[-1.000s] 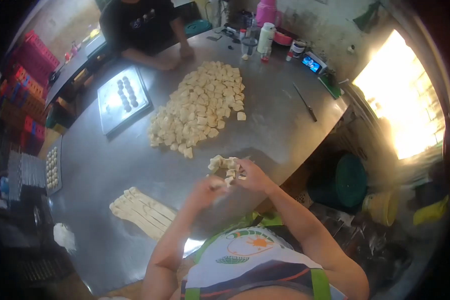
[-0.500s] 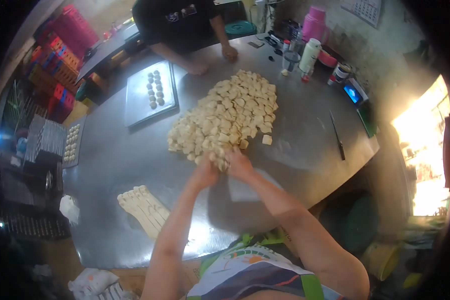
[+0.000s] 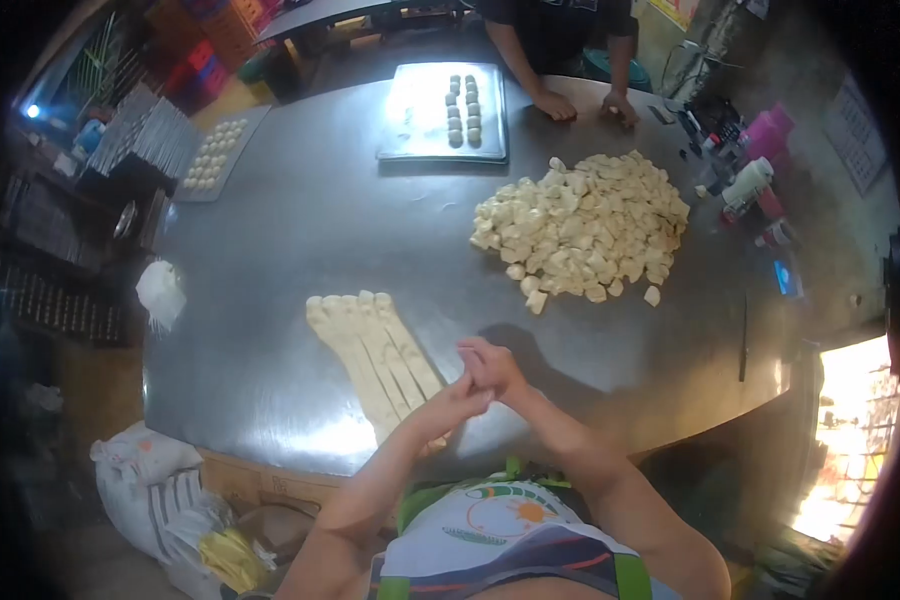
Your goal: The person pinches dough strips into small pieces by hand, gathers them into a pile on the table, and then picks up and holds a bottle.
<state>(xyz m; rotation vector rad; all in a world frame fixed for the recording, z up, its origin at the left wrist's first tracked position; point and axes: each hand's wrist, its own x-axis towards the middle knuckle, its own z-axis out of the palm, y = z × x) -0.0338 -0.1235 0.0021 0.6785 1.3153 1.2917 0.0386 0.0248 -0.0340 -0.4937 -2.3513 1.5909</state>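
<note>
My left hand (image 3: 456, 400) and my right hand (image 3: 496, 366) touch each other above the near part of the metal table. The left fingers stretch toward the right palm, and the right fingers lie over them, extended to the left. No object shows in either one. Close beside my left hand, partly covered by its forearm, lie long dough strips (image 3: 365, 350) side by side, with rounded far ends. Beyond my right hand a large heap of cut dough pieces (image 3: 595, 225) is spread out, a few pieces loose along its near edge.
A tray with dough balls (image 3: 400, 135) sits at the table's (image 3: 270, 240) far side. Another person's hands (image 3: 555, 105) rest near it. A smaller tray (image 3: 238, 150) and a white flour pile (image 3: 160, 292) are at left. A knife (image 3: 743, 340) lies right, below bottles (image 3: 748, 180).
Both my hands have left the near edge of the dough heap, drawn back toward my body and come together. The view has turned left, so the table's contents appear farther right.
</note>
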